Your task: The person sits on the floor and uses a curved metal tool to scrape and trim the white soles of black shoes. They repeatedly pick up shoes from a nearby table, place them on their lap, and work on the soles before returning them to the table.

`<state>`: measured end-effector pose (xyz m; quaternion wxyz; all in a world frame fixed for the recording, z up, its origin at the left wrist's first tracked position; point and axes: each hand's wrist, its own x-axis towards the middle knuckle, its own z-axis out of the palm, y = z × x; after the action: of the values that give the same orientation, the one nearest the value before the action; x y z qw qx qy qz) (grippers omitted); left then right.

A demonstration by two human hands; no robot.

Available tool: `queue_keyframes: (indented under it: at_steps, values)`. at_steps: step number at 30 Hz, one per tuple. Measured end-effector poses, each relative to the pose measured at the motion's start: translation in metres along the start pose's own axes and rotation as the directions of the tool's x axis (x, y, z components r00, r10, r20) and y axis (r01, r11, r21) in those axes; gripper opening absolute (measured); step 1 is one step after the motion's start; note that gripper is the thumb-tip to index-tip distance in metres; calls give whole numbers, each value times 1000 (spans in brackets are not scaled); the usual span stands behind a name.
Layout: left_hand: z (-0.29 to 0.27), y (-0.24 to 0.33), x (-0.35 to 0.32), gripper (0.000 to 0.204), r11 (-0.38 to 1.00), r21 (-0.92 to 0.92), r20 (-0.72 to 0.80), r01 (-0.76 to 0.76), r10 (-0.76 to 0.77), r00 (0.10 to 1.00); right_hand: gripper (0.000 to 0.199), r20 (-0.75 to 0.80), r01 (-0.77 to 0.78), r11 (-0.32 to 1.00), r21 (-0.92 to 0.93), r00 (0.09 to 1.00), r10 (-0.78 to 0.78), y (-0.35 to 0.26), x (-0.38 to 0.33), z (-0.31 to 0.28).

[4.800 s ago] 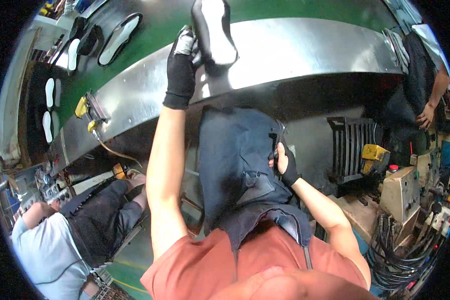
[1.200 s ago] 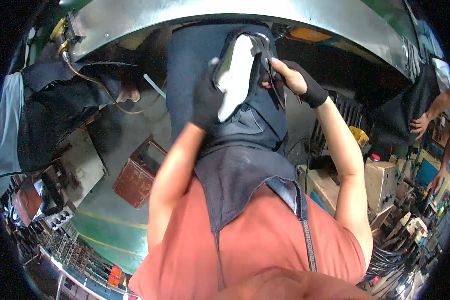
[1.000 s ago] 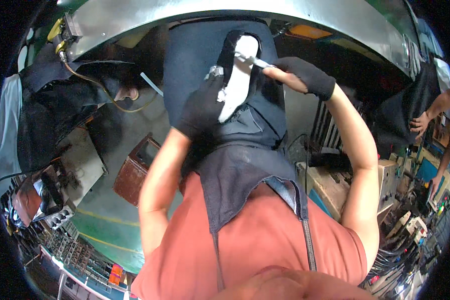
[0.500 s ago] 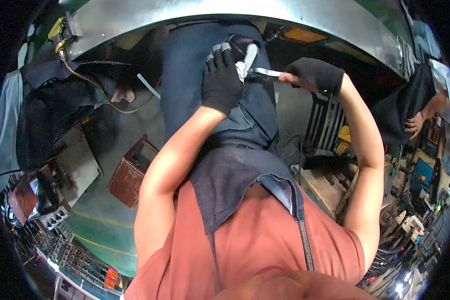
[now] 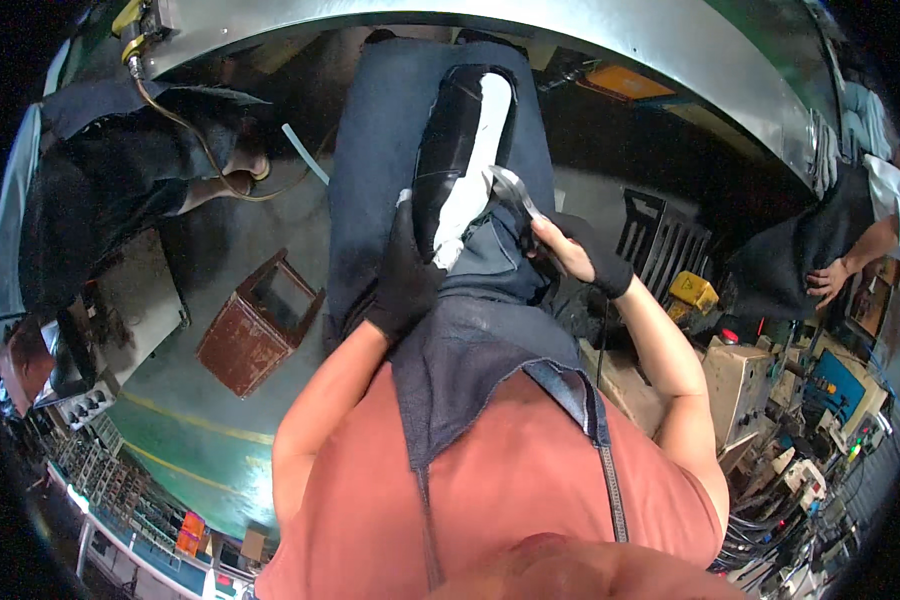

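A glossy black, long, shoe-shaped piece (image 5: 440, 130) lies lengthwise on my lap, over the dark blue apron (image 5: 365, 120). A crumpled white strip (image 5: 485, 150) runs along its right side, widening toward me. My left hand (image 5: 407, 275), in a black glove with pale fingertips, is closed around the near left side of the piece; part of its grip is hidden. In my right hand (image 5: 575, 252), also black-gloved with bare thumb and finger showing, is a curved silver metal tool (image 5: 518, 190). Its tip touches or hovers just over the white strip; I cannot tell which.
A curved metal bench edge (image 5: 470, 30) crosses ahead of me. A brown box-like stool (image 5: 255, 325) stands on the floor at left. Dark slatted plastic (image 5: 655, 235) and a yellow object (image 5: 692, 290) are at right. Another person's hand (image 5: 827, 283) rests on dark cloth farther right.
Both hands have come nearer my body. My left hand has slid off the top to the near side, uncovering the black piece. The tool has swung inward to the white strip.
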<state>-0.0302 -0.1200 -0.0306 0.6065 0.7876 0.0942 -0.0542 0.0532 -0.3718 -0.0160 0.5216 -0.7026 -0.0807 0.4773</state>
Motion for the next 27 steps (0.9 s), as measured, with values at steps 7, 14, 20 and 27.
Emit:
queue_keyframes:
  at_steps: [7,14,20,27]
  values:
    - [-4,40,3,59,950,299,-2,93,-97,995,44,184,66,872,-485,982,28,-82,7,-6]
    - [1,-9,31,39,648,-674,186,354,-314,931,39,-48,141,642,-753,962,-268,-21,13,4]
    - [25,0,42,40,913,-302,-75,274,-309,948,44,157,56,691,-720,984,84,-67,6,-48]
    - [25,-33,47,42,986,-169,-48,-9,1,999,23,76,550,620,-560,779,-622,-110,-4,3]
